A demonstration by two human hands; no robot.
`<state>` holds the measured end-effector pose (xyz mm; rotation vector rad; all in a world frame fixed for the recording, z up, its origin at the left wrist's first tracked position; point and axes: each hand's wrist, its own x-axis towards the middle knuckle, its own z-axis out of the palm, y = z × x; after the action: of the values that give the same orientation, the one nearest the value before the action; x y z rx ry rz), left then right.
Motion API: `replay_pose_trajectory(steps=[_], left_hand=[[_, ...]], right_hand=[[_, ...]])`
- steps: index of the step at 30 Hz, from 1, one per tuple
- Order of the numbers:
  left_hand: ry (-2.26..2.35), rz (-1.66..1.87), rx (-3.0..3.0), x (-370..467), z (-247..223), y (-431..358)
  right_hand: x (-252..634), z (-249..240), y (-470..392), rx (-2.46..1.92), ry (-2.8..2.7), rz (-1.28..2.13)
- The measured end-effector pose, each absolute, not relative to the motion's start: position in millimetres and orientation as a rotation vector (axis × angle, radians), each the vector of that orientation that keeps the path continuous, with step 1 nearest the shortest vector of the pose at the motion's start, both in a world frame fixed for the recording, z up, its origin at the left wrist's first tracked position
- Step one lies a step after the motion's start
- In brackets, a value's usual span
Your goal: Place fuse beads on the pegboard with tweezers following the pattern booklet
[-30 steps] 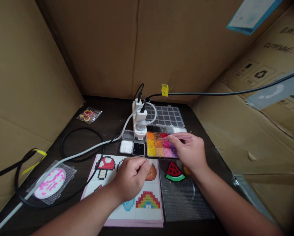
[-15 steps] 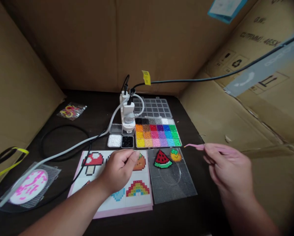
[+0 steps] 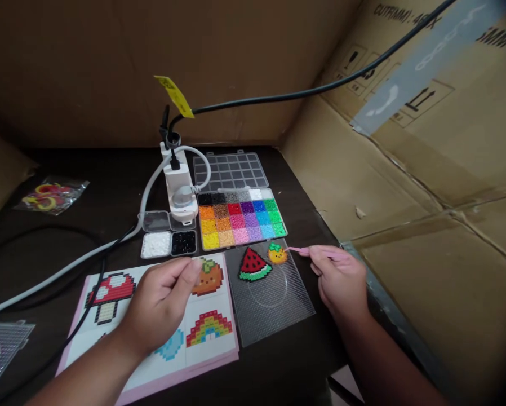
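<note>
My right hand (image 3: 341, 276) pinches pink tweezers (image 3: 306, 251), whose bent tip reaches the right edge of a small orange fruit of fuse beads (image 3: 277, 254). Left of the fruit lies a bead watermelon slice (image 3: 253, 264), both on a clear pegboard (image 3: 274, 307). My left hand (image 3: 162, 299) is closed over the pattern sheet (image 3: 147, 369), fingertips beside the printed orange fruit (image 3: 208, 276); whatever its fingers may hold is hidden. Behind the pegboard stands a compartment box of coloured beads (image 3: 244, 220). Whether a bead is in the tweezer tip is too small to tell.
Small cases of white beads (image 3: 156, 245) and black beads (image 3: 183, 243) sit beside a power strip (image 3: 180, 189). Cables cross the left side, and a black cable (image 3: 278, 99) spans above. Cardboard walls (image 3: 426, 282) enclose the table. A plastic packet (image 3: 55, 196) lies far left.
The right hand has brought the tweezers left, from beside the bead box to the orange bead fruit. The left hand stays closed over the sheet. The camera view has shifted to the right.
</note>
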<state>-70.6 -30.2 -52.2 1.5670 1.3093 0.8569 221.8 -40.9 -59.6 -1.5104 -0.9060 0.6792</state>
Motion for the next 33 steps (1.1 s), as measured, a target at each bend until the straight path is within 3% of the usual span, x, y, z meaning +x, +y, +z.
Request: replay_pose_trajectory(steps=[33], left_hand=[[1.312,0.867,1.571,-71.3,-51.6,-30.6]], right_hand=[[220.8,-63.0,-40.3,-1.57,-1.02,0.642]])
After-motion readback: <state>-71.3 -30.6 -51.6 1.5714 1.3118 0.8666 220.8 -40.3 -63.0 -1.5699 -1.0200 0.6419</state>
